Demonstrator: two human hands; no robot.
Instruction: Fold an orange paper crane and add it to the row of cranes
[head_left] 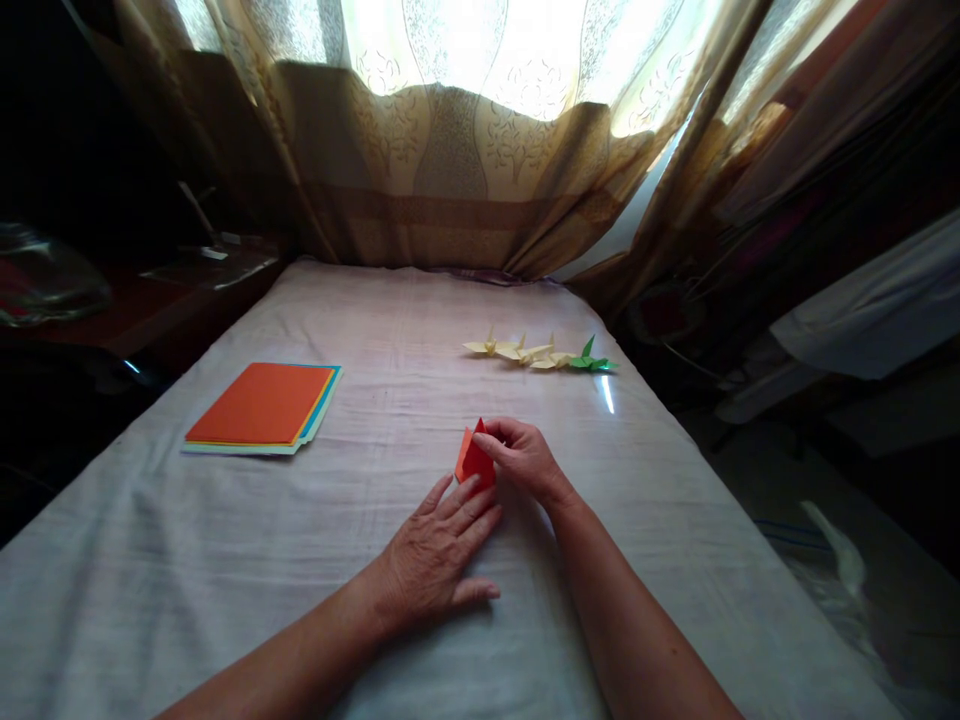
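Note:
A small folded piece of orange-red paper (474, 462) stands partly raised on the cloth-covered table (225, 570). My right hand (525, 458) pinches its upper right edge between thumb and fingers. My left hand (439, 550) lies flat on the cloth, fingers together, with the fingertips pressing the lower edge of the folded paper.
A stack of coloured paper sheets (262, 408), orange on top, lies at the left. A row of finished paper cranes (540, 353), pale yellow with one green, sits beyond my hands to the right. Curtains (450, 150) hang behind the table; dark clutter flanks both sides.

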